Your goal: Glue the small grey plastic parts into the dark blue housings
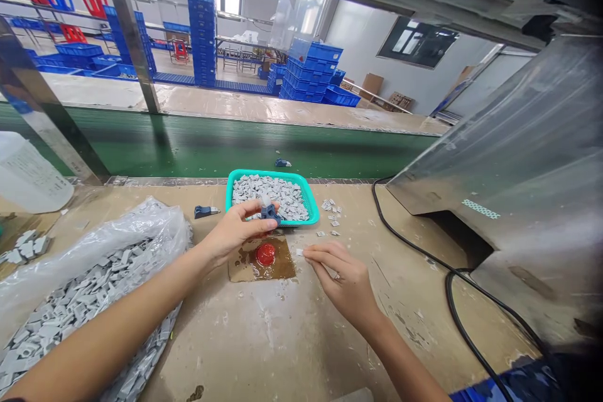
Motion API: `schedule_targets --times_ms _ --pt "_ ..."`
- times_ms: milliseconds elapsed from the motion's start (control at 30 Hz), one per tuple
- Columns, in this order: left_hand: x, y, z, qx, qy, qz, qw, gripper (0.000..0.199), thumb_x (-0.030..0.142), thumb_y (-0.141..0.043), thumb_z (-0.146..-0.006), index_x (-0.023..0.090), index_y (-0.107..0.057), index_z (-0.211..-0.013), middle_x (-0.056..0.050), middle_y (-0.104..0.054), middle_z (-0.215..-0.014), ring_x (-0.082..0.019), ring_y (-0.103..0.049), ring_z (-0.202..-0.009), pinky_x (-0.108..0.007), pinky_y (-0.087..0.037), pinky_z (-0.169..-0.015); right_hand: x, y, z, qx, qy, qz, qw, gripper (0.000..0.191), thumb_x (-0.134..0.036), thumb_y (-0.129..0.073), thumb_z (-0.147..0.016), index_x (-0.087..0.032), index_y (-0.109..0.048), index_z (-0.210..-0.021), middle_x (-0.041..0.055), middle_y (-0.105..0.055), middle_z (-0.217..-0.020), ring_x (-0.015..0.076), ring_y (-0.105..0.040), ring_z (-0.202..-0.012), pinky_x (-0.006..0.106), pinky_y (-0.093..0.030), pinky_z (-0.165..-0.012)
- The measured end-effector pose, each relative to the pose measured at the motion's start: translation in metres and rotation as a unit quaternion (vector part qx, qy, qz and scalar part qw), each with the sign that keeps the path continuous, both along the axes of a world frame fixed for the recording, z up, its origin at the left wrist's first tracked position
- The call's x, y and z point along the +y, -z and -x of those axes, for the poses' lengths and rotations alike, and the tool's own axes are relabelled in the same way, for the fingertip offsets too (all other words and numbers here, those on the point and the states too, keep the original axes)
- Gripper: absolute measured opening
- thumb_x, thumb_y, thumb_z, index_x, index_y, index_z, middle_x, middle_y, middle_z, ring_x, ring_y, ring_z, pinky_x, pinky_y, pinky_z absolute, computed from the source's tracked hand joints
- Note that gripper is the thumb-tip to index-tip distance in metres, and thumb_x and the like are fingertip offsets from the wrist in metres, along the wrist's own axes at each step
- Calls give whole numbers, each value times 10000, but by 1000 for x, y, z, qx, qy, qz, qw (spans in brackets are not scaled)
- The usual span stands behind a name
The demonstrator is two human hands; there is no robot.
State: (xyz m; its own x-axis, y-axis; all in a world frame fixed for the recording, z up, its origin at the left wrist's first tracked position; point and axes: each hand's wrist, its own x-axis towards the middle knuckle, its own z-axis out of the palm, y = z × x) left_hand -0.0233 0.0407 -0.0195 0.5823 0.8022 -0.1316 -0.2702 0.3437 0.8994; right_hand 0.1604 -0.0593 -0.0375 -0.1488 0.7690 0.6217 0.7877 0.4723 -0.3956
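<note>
My left hand [234,232] grips a dark blue plastic part [269,213] just over the near rim of a teal tray [272,198], and a small white piece stands on top of that part. The tray is heaped with small grey-white plastic pieces. My right hand [342,281] pinches one such piece [299,252] between thumb and forefinger, above the edge of a stained cardboard sheet [261,264]. A red domed object [265,254] lies on that sheet between my hands. Another dark blue part [205,211] lies on the bench left of the tray.
A clear plastic bag [94,270] of grey-white pieces lies at the left, beside a white plastic jug [28,173]. A green conveyor belt [235,144] runs behind the bench, with a blue part on it. Black cable [452,270] and a metal hood [499,157] stand right.
</note>
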Motion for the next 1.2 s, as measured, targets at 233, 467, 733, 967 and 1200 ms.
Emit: schedule_targets --times_ms 233,467,733,967,1200 --pt "-3 -2 0 -38 36 37 998 272 228 -660 -669 186 -632 -936 -43 -587 -1040 -89 -578 -728 -219 -440 -701 -2 -3 0 19 -9 -3 1000 140 -98 -519 -794 -194 -619 -817 43 -628 -766 157 -568 -722 312 -476 -659" --pt "-5 2 0 -18 49 21 998 257 232 -734 -575 171 -593 -781 15 -605 -792 -12 -484 -479 -154 -388 -462 1 -1 5 159 -14 111 981 102 -177 -563 -774 -215 -658 -783 35 -649 -774 166 -587 -744 302 -484 -680" --pt "-14 -2 -6 -23 30 76 996 325 227 -726 -586 155 -637 -889 -32 -646 -788 -111 -607 -714 -221 -478 -697 19 -30 19 524 -19 234 818 154 -292 -718 -621 -220 -689 -754 33 -676 -798 160 -607 -761 302 -476 -770" --pt "-14 2 -6 40 26 -68 997 211 237 -710 -583 143 -669 -767 -20 -645 -703 -152 -577 -764 -255 -434 -730 24 -30 22 482 -15 237 843 151 -298 -708 -627 -203 -696 -743 43 -670 -787 177 -602 -756 329 -484 -752" --pt "-17 -3 -5 104 16 -148 983 148 245 -693 -582 141 -643 -675 -4 -586 -646 -137 -518 -652 -254 -395 -623 21 -39 25 310 -18 154 938 73 -222 -633 -708 -238 -699 -733 34 -657 -769 174 -589 -760 312 -501 -700"
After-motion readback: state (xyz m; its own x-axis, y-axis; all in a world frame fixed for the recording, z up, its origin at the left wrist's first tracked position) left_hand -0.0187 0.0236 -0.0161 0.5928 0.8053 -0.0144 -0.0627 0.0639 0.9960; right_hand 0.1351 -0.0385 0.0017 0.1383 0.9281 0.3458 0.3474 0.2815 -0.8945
